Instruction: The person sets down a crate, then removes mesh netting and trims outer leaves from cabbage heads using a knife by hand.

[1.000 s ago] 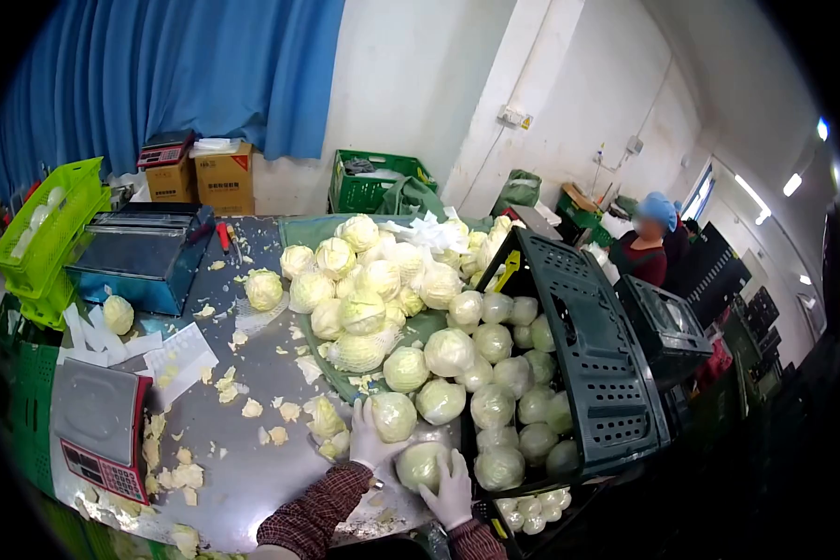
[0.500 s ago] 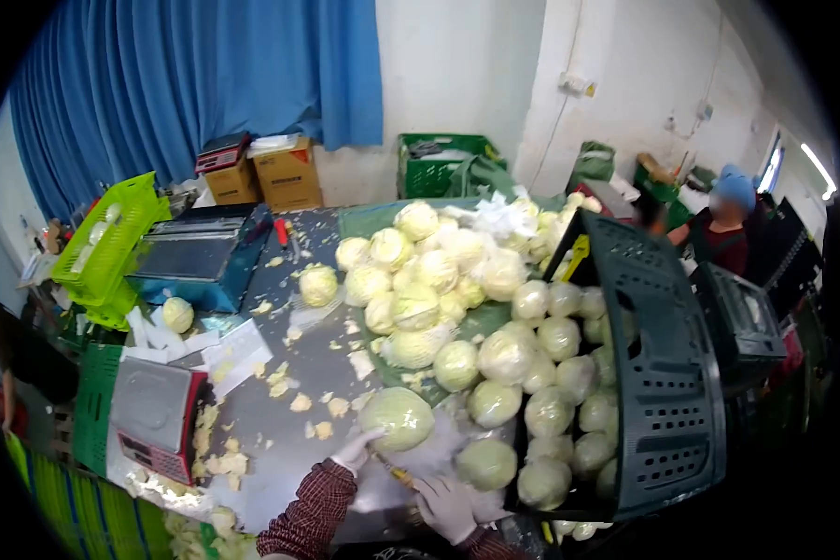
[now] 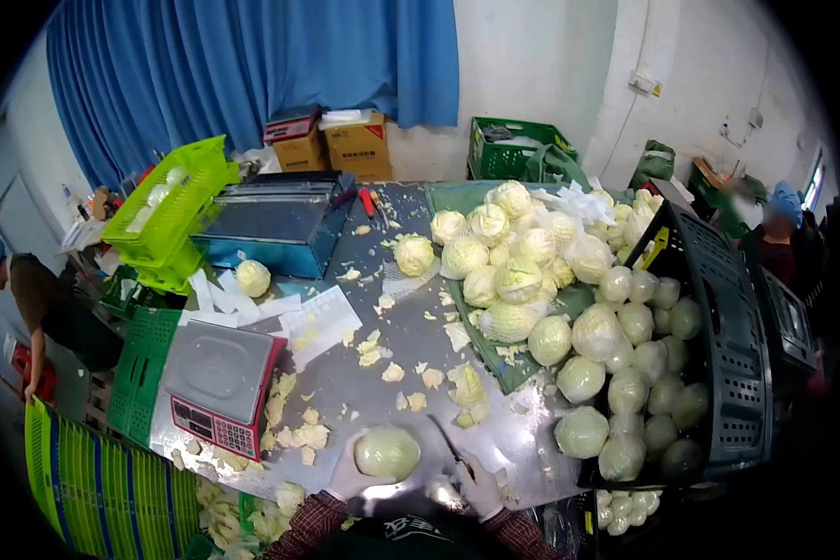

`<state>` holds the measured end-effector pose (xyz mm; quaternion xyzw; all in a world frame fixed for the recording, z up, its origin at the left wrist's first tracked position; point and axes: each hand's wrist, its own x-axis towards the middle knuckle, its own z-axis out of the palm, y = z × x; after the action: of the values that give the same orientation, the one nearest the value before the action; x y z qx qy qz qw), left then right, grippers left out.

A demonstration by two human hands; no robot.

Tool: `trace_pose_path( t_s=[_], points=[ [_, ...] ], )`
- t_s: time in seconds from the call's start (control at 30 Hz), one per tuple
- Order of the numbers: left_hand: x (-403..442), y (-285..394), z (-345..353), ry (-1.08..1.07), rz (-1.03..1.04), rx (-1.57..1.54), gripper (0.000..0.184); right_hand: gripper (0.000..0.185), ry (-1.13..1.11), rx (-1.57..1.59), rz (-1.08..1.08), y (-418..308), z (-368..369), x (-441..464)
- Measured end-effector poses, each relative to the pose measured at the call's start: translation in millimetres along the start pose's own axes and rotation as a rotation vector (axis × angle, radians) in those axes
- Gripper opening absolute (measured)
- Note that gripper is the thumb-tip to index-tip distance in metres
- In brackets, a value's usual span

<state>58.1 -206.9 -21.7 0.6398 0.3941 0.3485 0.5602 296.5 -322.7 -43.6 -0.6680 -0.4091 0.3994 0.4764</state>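
Note:
A pale green cabbage (image 3: 387, 454) rests at the front edge of the metal table, with my gloved left hand (image 3: 353, 469) wrapped round its left side. To the right, my gloved right hand (image 3: 476, 483) is closed on a knife (image 3: 446, 441), whose dark blade points up and left. Trimmed leaves (image 3: 469, 390) lie beyond the cabbage. A heap of cabbages (image 3: 523, 257) stands on a green cloth at the back right. Wrapped cabbages (image 3: 635, 392) fill the dark crate (image 3: 733, 355) on the right.
A scale (image 3: 219, 378) stands at the left, near white papers (image 3: 319, 322) and a blue-sided machine (image 3: 271, 224). Lime baskets (image 3: 173, 210) are behind it. Red-handled tools (image 3: 367, 203) lie at the back. One person (image 3: 51, 303) bends at far left; another (image 3: 777, 233) is at right.
The view has swung left. My left hand has brought a cabbage to the front edge. My right hand has let go of the other cabbage and taken hold of the knife.

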Motion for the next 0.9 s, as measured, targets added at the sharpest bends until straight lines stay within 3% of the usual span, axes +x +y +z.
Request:
trace_pose_path(
  t_s=[0.03,0.1,0.2,0.23,0.27,0.33,0.4,0.43,0.5,0.57,0.63,0.77,0.83,0.9],
  points=[
    [0.5,4.5,-3.4,-0.075,0.144,0.397,0.087,0.032,0.007,-0.012,0.016,-2.0,1.9,-4.8],
    [-7.3,8.9,-6.0,-0.134,0.101,0.334,0.088,0.04,-0.018,-0.374,-0.042,-40.2,1.3,-6.9],
    [-25.1,1.7,-17.1,-0.278,0.085,0.717,0.091,0.035,-0.047,-0.435,-0.111,-57.6,10.7,-10.4],
    [-34.2,-8.8,-15.9,-0.282,0.075,0.714,0.091,0.033,-0.058,-0.466,-0.171,-53.1,15.9,-12.9],
    [-44.7,-20.7,-12.3,-0.124,0.008,0.321,0.093,0.033,-0.063,-0.464,-0.16,-50.4,21.5,-17.4],
    [-52.6,-28.7,-4.2,0.038,-0.069,-0.07,0.095,0.035,-0.15,-0.495,-0.257,-45.0,32.6,-27.3],
    [-48.5,-28.2,7.2,0.222,-0.125,-0.206,0.099,0.032,-0.141,-0.508,-0.246,-39.4,42.9,-35.3],
    [-45.4,-27.8,8.9,0.222,-0.129,-0.207,0.099,0.028,-0.126,-0.522,-0.238,-37.9,46.4,-37.2],
    [-41.2,-23.0,12.8,0.144,0.015,0.198,0.106,0.03,-0.155,-0.576,-0.182,-53.3,46.0,-36.9],
    [-38.3,-12.2,16.5,0.134,0.003,0.235,0.106,0.027,-0.171,-0.596,-0.152,-61.6,45.0,-33.9],
    [-34.5,-0.8,20.6,0.156,0.125,0.462,0.105,0.024,-0.238,-0.703,-0.1,-61.3,42.5,-32.9],
    [-33.1,0.3,20.8,0.156,0.093,0.492,0.107,0.021,-0.29,-0.78,-0.084,-81.2,35.3,-30.0],
    [-29.7,-2.0,17.1,0.146,-0.002,0.364,0.104,0.021,-0.298,-0.766,-0.115,-71.6,39.1,-33.3],
    [-26.4,-5.6,20.1,0.164,0.053,0.286,0.102,0.021,-0.308,-0.747,-0.146,-74.0,41.0,-31.7]
  ],
)
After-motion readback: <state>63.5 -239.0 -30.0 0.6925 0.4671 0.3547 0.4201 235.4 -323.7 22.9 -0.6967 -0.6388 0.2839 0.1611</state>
